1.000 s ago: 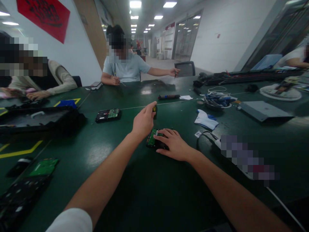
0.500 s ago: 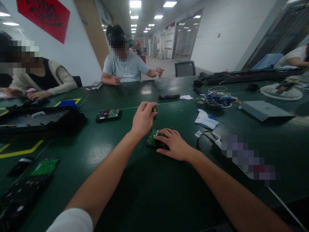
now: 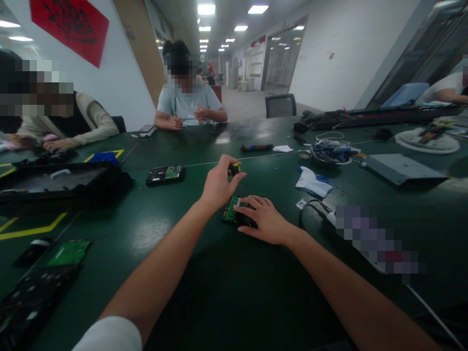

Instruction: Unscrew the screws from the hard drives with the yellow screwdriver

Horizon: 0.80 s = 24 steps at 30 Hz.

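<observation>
My left hand [image 3: 220, 185] is raised above the table with its fingers round the yellow-and-black handle of a screwdriver [image 3: 236, 168]. The handle stands roughly upright, and its shaft and tip are hidden or too dark to make out. Just below, a hard drive [image 3: 230, 210] lies flat with its green circuit board facing up. My right hand [image 3: 266, 220] grips the drive from the right, fingers spread over its top and thumb along the near side. Much of the drive is covered by that hand.
Another hard drive [image 3: 165, 175] lies to the left, with a black tray [image 3: 73, 178] beyond it. At right are a white-and-blue glove [image 3: 313, 182], a power strip [image 3: 360, 239] and a metal box [image 3: 404, 169]. A co-worker [image 3: 192, 102] sits opposite.
My left thumb and fingers have shifted round the screwdriver handle, the thumb now stretched out further. My right hand and the drive stay put. The co-worker opposite has drawn one hand inward.
</observation>
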Tool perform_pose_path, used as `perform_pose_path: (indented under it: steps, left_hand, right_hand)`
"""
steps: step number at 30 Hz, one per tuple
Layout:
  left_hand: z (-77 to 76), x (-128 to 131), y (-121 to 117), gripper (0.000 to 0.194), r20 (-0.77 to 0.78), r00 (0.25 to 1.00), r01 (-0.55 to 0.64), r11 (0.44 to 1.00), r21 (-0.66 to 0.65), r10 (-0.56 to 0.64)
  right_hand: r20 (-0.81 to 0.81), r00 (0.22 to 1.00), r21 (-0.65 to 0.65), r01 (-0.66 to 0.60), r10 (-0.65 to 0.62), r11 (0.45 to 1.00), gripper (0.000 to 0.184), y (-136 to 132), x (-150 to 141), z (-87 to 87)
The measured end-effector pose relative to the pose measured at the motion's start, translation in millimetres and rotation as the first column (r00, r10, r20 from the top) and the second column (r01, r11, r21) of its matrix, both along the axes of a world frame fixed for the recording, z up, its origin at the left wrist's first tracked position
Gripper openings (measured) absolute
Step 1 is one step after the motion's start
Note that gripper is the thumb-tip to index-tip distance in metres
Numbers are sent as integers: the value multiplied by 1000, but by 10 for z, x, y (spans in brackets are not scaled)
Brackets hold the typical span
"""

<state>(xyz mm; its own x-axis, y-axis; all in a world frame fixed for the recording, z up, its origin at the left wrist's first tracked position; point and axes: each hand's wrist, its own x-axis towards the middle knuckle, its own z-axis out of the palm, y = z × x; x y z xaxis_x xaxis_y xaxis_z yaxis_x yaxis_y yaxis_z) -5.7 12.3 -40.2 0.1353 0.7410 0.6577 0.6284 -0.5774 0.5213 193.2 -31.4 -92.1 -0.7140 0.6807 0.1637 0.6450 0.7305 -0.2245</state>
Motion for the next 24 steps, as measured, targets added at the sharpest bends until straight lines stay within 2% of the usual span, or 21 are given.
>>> perform_pose_path:
  steps: [4, 10, 13, 18, 21, 24]
  left_hand:
    - [32, -12, -11, 28, -97, 995, -9, 996, 93, 18]
    - [-28, -9, -15, 40, -214, 974, -66, 996, 63, 79]
    - [-51, -4, -8, 43, -183, 980, -83, 996, 18, 85]
    - [-60, -24, 40, 41, -16, 996, -82, 996, -24, 82]
    - [-56, -41, 55, 33, 3, 998, -60, 998, 18, 60]
    - [-41, -45, 41, 28, -52, 996, -68, 993, 98, 74]
  right_hand:
    - [-5, 1000, 0, 2, -2, 1000, 62, 6, 4, -15]
    - [7, 1000, -11, 8, -7, 1000, 63, 13, -4, -21]
    - [4, 1000, -17, 8, -8, 1000, 62, 8, -10, -6]
    - [7, 1000, -19, 11, -10, 1000, 63, 4, -14, 9]
    - [-8, 1000, -18, 9, -9, 1000, 62, 10, -10, -7]
    - [-24, 1000, -21, 14, -15, 1000, 61, 13, -7, -22]
